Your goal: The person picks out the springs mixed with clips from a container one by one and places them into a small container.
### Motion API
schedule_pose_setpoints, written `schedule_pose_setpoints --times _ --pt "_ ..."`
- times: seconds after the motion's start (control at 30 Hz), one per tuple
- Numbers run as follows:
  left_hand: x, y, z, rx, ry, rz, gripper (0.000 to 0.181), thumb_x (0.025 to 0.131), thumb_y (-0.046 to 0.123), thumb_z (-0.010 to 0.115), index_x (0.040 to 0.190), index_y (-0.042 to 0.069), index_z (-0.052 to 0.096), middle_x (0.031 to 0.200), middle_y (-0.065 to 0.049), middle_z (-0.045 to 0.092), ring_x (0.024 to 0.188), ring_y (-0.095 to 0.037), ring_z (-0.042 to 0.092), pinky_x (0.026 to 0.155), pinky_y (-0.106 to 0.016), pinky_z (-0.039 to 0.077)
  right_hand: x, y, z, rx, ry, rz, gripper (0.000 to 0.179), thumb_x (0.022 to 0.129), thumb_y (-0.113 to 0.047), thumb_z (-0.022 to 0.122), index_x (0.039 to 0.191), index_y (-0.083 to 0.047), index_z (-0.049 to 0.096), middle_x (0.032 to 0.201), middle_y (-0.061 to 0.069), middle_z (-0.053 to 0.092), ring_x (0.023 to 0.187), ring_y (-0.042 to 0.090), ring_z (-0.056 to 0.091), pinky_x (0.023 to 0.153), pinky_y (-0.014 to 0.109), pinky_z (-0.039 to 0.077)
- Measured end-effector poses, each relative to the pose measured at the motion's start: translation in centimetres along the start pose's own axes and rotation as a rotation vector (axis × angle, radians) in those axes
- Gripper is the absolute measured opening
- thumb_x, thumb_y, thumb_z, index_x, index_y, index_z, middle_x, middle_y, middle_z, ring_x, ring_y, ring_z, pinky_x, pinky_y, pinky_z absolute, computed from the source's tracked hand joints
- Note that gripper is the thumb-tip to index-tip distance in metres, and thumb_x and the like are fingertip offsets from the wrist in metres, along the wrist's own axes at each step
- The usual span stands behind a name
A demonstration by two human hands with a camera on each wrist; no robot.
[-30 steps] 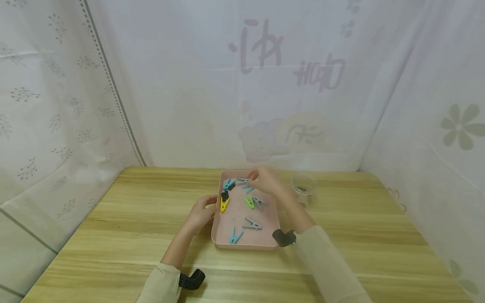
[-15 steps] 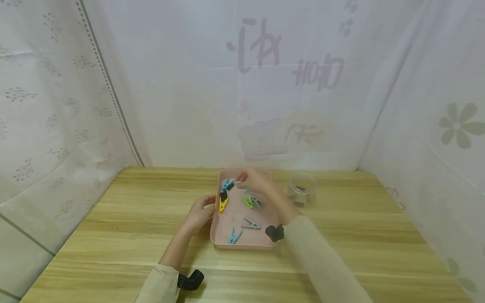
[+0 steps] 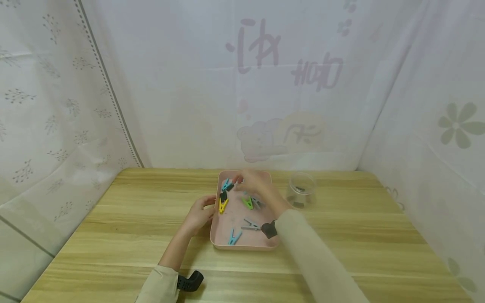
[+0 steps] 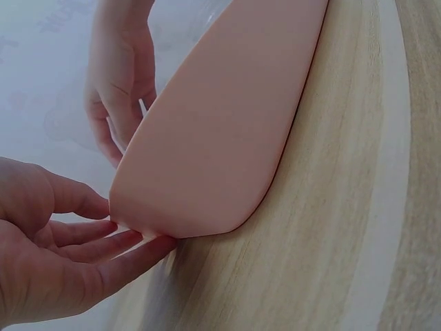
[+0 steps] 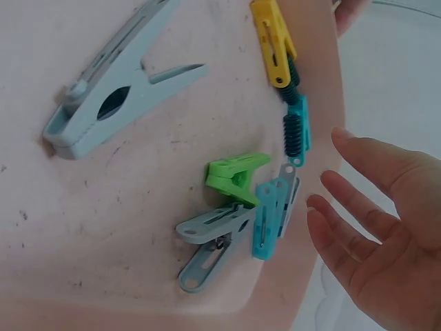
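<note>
Sliding leftward over the far end, the right hand (image 3: pixel 251 183) has shifted since the earlier frame, while the left hand (image 3: pixel 200 213) and the nearer clips keep their places. A wood-grain surface (image 3: pixel 144 219) carries the pink tray (image 3: pixel 234 221), where all the clips lie.

At the tray's left side, the left hand has its fingers spread, tips touching the outer wall. The right hand's fingers (image 5: pixel 356 201) are parted beside the clips, pinching nothing that shows.

Right of the tray stands a clear cup (image 3: pixel 310 194) with dark pieces showing through it.

Nearest the person lie a pale grey clip (image 3: pixel 254 226) and a light blue clip (image 3: pixel 234 238). The yellow clip (image 3: pixel 223 205) sits by the left wall; a green clip (image 5: pixel 238 169) lies against another grey clip (image 5: pixel 213 229). Close to the right fingers are a teal clip (image 5: pixel 305 118), a narrow grey one and a second light blue one.

Smallest, a ribbed dark piece (image 5: pixel 292 134) sits against the teal clip; whether it is clamped, I cannot tell.

Handling these well calls for steady left fingers bracing the tray, and a right pinch on one clip's handles only, coming from above so that neighbours stay undisturbed.
</note>
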State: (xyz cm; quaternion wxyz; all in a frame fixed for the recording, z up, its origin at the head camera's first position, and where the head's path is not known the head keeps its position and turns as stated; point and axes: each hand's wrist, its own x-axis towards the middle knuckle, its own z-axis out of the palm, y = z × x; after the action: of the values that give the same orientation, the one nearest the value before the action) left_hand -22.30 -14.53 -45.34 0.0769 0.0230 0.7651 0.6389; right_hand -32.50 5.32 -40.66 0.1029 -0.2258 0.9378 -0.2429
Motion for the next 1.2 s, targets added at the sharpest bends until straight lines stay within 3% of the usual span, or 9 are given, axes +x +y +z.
schedule_pose_setpoints --times 0.2,0.4,0.5,0.7,0.87,1.07,1.2 --pt "0.0 0.1 -0.1 0.012 -0.003 0.009 0.045 0.099 -0.003 0.049 0.143 -0.013 0.042 0.142 -0.035 0.045 0.12 -0.047 0.057 0.095 -0.051 0.054 0.2 0.1 0.4 0.096 0.001 0.057 0.022 0.091 -0.011 0.074 0.112 -0.012 0.074 0.118 0.009 0.067 0.107 0.024 0.061 0.09 0.037 0.054" --pt "0.1 0.0 0.0 0.016 0.004 0.013 0.044 0.098 -0.005 0.049 0.141 -0.013 0.044 0.141 -0.035 0.047 0.12 -0.046 0.057 0.094 -0.05 0.055 0.7 0.3 1.0 0.162 -0.011 0.068 0.026 0.092 -0.001 0.065 0.115 -0.009 0.072 0.121 0.008 0.068 0.092 0.022 0.06 0.077 0.029 0.052" --pt "0.0 0.0 0.1 0.019 0.002 0.012 0.044 0.098 -0.005 0.048 0.142 -0.013 0.043 0.141 -0.035 0.047 0.12 -0.046 0.057 0.094 -0.05 0.055 1.0 0.5 1.3 0.155 -0.012 0.058 0.026 0.092 -0.001 0.064 0.115 -0.009 0.072 0.119 0.006 0.069 0.09 0.021 0.062 0.075 0.028 0.052" --pt "-0.1 0.0 0.2 0.018 0.002 0.013 0.044 0.1 -0.004 0.049 0.142 -0.013 0.043 0.141 -0.035 0.046 0.119 -0.046 0.058 0.092 -0.05 0.056 1.5 0.8 1.6 0.099 -0.02 0.055 0.021 0.094 -0.008 0.068 0.114 -0.012 0.072 0.117 0.002 0.069 0.102 0.017 0.06 0.087 0.031 0.054" --pt "0.0 0.0 0.2 0.016 -0.002 0.025 0.042 0.1 -0.003 0.05 0.141 -0.013 0.045 0.14 -0.035 0.047 0.118 -0.047 0.059 0.092 -0.052 0.056 1.7 0.8 1.7 0.116 -0.03 0.055 0.022 0.094 -0.008 0.069 0.115 -0.011 0.072 0.119 0.003 0.069 0.109 0.019 0.06 0.093 0.035 0.053" --pt "-0.1 -0.1 0.2 0.007 -0.001 0.027 0.042 0.1 -0.004 0.049 0.14 -0.013 0.045 0.14 -0.035 0.047 0.117 -0.046 0.059 0.091 -0.051 0.056 1.9 0.5 1.9 0.109 -0.01 0.011 0.019 0.093 -0.007 0.07 0.111 -0.007 0.074 0.114 0.004 0.071 0.109 0.021 0.062 0.09 0.034 0.055" --pt "0.0 -0.2 0.2 0.012 -0.001 0.026 0.042 0.1 -0.003 0.049 0.141 -0.013 0.045 0.14 -0.035 0.047 0.117 -0.046 0.06 0.091 -0.05 0.056 2.1 0.5 2.3 0.103 0.012 0.015 0.016 0.093 0.0 0.066 0.104 -0.007 0.075 0.109 0.004 0.072 0.101 0.018 0.061 0.084 0.029 0.054"
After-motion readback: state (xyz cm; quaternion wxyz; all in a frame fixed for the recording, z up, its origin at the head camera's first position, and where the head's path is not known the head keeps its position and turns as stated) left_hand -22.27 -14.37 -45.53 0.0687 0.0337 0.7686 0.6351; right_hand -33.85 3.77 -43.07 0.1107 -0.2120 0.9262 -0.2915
